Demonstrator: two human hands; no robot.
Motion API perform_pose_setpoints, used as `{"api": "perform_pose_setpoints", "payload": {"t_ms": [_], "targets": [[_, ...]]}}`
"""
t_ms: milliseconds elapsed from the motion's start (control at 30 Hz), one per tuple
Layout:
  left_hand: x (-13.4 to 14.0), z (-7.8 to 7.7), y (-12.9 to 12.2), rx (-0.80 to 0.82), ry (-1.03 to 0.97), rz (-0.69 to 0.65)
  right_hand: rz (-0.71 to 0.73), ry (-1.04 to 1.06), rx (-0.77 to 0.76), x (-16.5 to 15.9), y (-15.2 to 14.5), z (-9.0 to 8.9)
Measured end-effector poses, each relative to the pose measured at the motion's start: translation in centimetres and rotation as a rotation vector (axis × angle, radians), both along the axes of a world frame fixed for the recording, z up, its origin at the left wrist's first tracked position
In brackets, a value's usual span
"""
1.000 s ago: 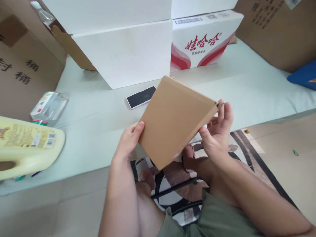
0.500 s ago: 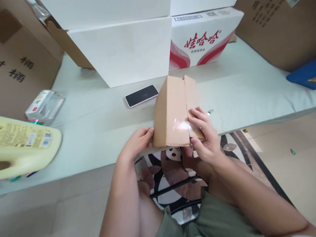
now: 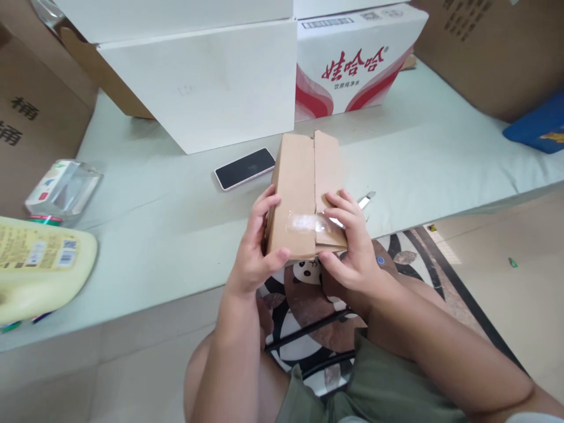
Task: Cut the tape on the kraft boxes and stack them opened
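Observation:
A small brown cardboard box (image 3: 293,176) stands at the table's front edge, its flaps meeting along a seam with clear tape across the near end. My left hand (image 3: 258,247) grips its left side, thumb on the near edge and fingers along the wall. On the right side, my right hand (image 3: 352,247) has its fingers over the flap and its thumb at the near edge. Just beyond my right fingers lies a metal blade-like tool (image 3: 366,200), partly hidden. A dark-screened phone (image 3: 245,169) rests on the table, to the left of the box.
A large white box (image 3: 211,88) and a white-and-red water carton (image 3: 356,64) stand behind. To the left are a clear plastic bottle (image 3: 66,188) and a yellow jug (image 3: 44,270). A blue object (image 3: 535,130) lies at the right. The table (image 3: 176,235) has a pale green cover.
My left hand has moved up from the box's lower left corner and now wraps its left side. The box has shifted slightly left in view. My right hand keeps its hold.

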State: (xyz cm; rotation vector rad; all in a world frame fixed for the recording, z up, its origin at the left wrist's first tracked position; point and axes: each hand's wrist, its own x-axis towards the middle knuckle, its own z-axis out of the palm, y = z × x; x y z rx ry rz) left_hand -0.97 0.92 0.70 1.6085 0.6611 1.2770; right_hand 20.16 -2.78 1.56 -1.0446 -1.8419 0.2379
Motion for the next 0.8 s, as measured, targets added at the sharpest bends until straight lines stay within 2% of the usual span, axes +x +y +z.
{"api": "perform_pose_setpoints", "payload": {"t_ms": [167,300,367,433,500,567,667,800], "targets": [[0.0,-0.1,0.1,-0.016,0.011,0.011,0.056,0.037,0.004,0.0,0.0,-0.3],[0.3,-0.4,0.2,-0.063,-0.002,0.036,-0.084,0.157,0.023,1.2,-0.1,0.4],[0.4,-0.6,0.3,-0.067,-0.022,0.050,-0.196,0.158,-0.090,2.2,0.1,0.9],[0.4,-0.8,0.4,-0.058,-0.030,0.070,-0.283,0.068,-0.331,3.3,0.6,1.2],[0.2,-1.0,0.5,-0.059,-0.027,0.100,-0.352,-0.091,-0.582,4.3,1.2,1.1],[-0.2,-1.2,0.5,-0.073,-0.024,0.142,-0.391,-0.288,-0.758,5.1,1.8,0.7],[-0.8,-1.4,0.5,-0.105,-0.029,0.191,-0.408,-0.494,-0.850,5.5,2.3,0.3],[-1.1,-1.6,0.5,-0.124,-0.049,0.223,-0.423,-0.468,-0.870,5.0,2.3,0.8]]}}
